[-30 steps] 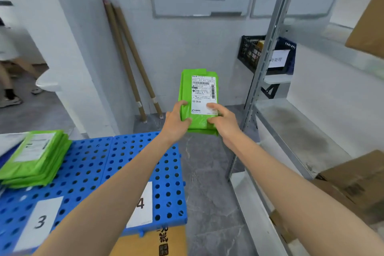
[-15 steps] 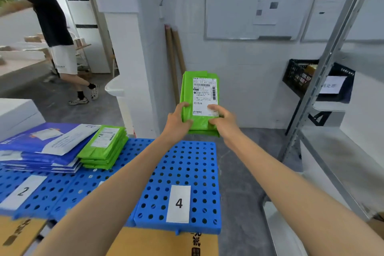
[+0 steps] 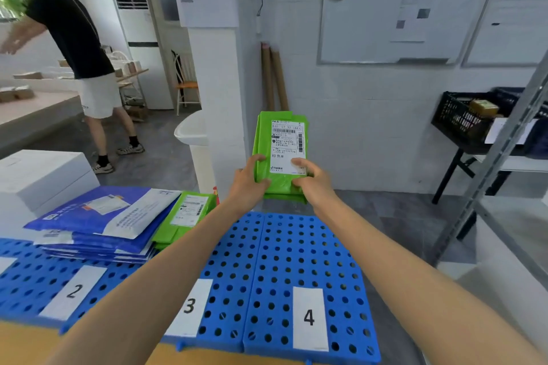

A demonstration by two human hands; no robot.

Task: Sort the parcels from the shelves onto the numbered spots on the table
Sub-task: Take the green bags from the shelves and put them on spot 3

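Note:
I hold a small stack of green parcels [image 3: 280, 151] upright in the air beyond the far edge of the blue perforated table top [image 3: 299, 252]. The top parcel's white shipping label faces me. My left hand [image 3: 247, 183] grips the stack's lower left edge, thumb on the front. My right hand [image 3: 311, 179] grips the lower right corner, thumb on the label. White number cards 2 [image 3: 73, 292], 3 [image 3: 189, 305] and 4 [image 3: 309, 318] lie along the near side. Behind card 3 sits a green parcel pile [image 3: 185, 215]; behind card 2, blue parcels [image 3: 100, 222].
A white box [image 3: 38, 178] stands at the table's far left. A metal shelf upright [image 3: 498, 151] and a black crate [image 3: 462, 118] are on the right. A white pillar [image 3: 216, 91] rises ahead. A person in a black shirt [image 3: 74, 47] stands at back left.
My view has swung left from the shelf toward the table, bringing spots 2, 3 and 4 into view. Both hands keep the same hold on the green parcels.

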